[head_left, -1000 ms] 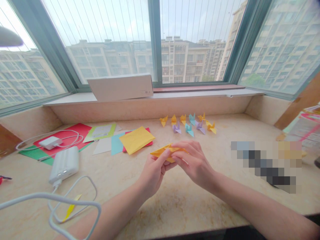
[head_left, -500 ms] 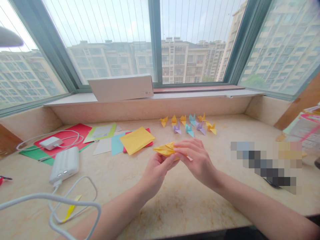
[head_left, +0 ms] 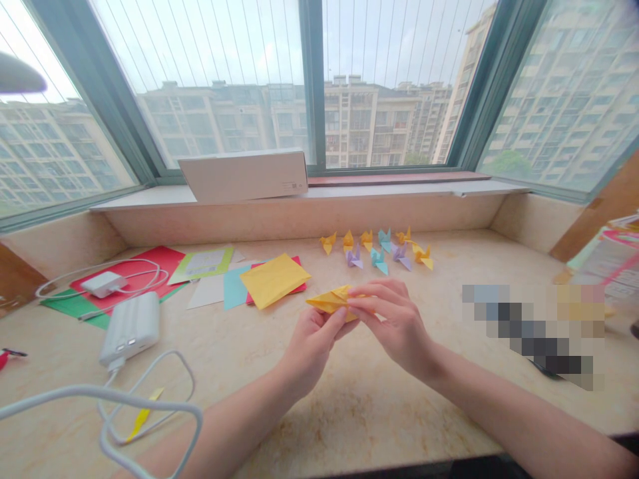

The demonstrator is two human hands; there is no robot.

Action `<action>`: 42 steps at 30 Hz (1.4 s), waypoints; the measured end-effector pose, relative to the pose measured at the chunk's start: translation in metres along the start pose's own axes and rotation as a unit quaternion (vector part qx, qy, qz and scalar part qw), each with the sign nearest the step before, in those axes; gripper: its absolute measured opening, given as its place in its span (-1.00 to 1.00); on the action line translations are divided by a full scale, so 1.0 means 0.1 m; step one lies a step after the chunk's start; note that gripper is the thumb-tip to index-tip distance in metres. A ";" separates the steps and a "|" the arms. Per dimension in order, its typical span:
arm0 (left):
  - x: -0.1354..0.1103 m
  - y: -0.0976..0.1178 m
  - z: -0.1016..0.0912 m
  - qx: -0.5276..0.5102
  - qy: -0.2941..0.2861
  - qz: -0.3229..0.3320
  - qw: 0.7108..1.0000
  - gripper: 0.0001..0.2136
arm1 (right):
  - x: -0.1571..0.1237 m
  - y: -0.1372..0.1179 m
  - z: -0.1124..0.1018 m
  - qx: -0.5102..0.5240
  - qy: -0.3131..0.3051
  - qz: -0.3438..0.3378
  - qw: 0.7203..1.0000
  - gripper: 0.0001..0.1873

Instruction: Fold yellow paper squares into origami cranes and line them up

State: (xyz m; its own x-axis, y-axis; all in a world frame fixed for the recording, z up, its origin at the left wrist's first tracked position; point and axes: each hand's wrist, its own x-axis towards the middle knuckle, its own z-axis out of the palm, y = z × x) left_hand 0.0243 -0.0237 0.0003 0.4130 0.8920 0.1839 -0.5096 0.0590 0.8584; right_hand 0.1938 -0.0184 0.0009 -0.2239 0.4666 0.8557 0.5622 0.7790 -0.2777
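Note:
Between my two hands is a piece of folded yellow origami paper [head_left: 327, 301], its pointed end sticking out to the left. My left hand [head_left: 319, 336] grips it from below, thumb pressed against the near side. From the right, my right hand [head_left: 392, 309] pinches the other end, and its fingers hide that part of the folds. Just beyond the hands stand several small paper cranes [head_left: 381, 260] in yellow, blue and purple. To the left of the held paper lies a stack of yellow paper sheets [head_left: 274, 279].
At the left are a red sheet [head_left: 160, 259], a green sheet [head_left: 62, 307], a white power bank [head_left: 130, 326] and a charger [head_left: 104, 284] with looping white cable [head_left: 194, 426]. A white box [head_left: 244, 176] stands on the sill. A blurred-out item [head_left: 539, 339] lies to the right.
My left thumb has shifted slightly along the folded yellow paper. Both hands otherwise keep their place, and the view has moved very slightly.

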 end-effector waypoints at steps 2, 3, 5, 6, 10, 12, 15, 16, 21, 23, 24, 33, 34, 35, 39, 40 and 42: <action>0.00 -0.01 -0.01 0.007 0.010 0.003 1.000 -0.78 | 0.00 -0.01 0.00 -0.007 -0.001 -0.008 1.000 -0.84; 0.00 -0.01 -0.01 0.012 0.017 0.003 1.000 -0.78 | 0.00 -0.02 -0.01 -0.012 -0.004 -0.011 1.000 -0.84; 0.00 -0.02 -0.02 0.024 0.028 0.000 0.999 -0.77 | 0.00 -0.04 -0.01 -0.022 -0.013 -0.012 1.000 -0.85; 0.00 -0.02 -0.02 0.029 0.032 -0.003 0.999 -0.75 | 0.00 -0.05 -0.01 -0.023 -0.017 -0.009 1.000 -0.86; 0.00 0.00 -0.01 0.052 0.040 -0.012 0.998 -0.73 | -0.01 -0.07 -0.01 -0.016 -0.027 0.020 0.999 -0.88; 0.00 0.01 0.00 0.067 0.043 -0.014 0.997 -0.73 | -0.01 -0.06 0.00 -0.018 -0.026 0.043 0.999 -0.92; -0.01 0.01 0.02 0.084 0.050 -0.008 0.995 -0.73 | -0.02 -0.04 0.01 -0.026 -0.025 0.081 0.996 -0.86; -0.01 0.00 0.02 0.088 0.055 -0.006 0.995 -0.72 | -0.02 -0.04 0.02 -0.026 -0.028 0.092 0.995 -0.82; -0.02 -0.01 0.02 0.103 0.057 -0.026 0.993 -0.71 | -0.01 -0.04 0.04 0.010 -0.045 0.153 0.987 -0.92; -0.01 -0.01 0.01 0.100 0.042 -0.026 0.994 -0.71 | 0.00 -0.05 0.04 0.026 -0.045 0.170 0.984 -0.91; 0.00 -0.02 0.01 0.097 0.039 -0.023 0.994 -0.72 | 0.00 -0.05 0.04 0.031 -0.045 0.175 0.983 -0.91; -0.01 0.01 0.04 0.080 0.051 -0.024 0.995 -0.75 | -0.02 -0.07 0.04 0.030 -0.044 0.130 0.990 -0.91; -0.01 0.02 0.05 0.078 0.055 -0.024 0.995 -0.76 | -0.03 -0.07 0.04 0.031 -0.041 0.121 0.991 -0.90; -0.02 0.04 0.05 0.074 0.061 -0.024 0.995 -0.76 | -0.03 -0.07 0.05 0.031 -0.041 0.109 0.993 -0.89; -0.02 0.06 0.06 0.058 0.081 -0.029 0.995 -0.79 | -0.06 -0.06 0.04 0.024 -0.052 0.044 0.997 -0.83; -0.02 0.06 0.06 0.051 0.084 -0.032 0.995 -0.79 | -0.07 -0.05 0.04 0.021 -0.057 0.030 0.998 -0.81; -0.02 0.05 0.04 0.030 0.088 -0.034 0.995 -0.78 | -0.07 -0.04 0.03 0.015 -0.068 0.009 0.998 -0.78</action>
State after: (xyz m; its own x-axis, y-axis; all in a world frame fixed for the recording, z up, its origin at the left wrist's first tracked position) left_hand 0.0245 -0.0271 0.0063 0.3042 0.9517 0.0418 -0.4368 0.1004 0.8939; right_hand 0.1906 -0.0234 -0.0059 -0.3214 0.5316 0.7837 0.5435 0.7812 -0.3070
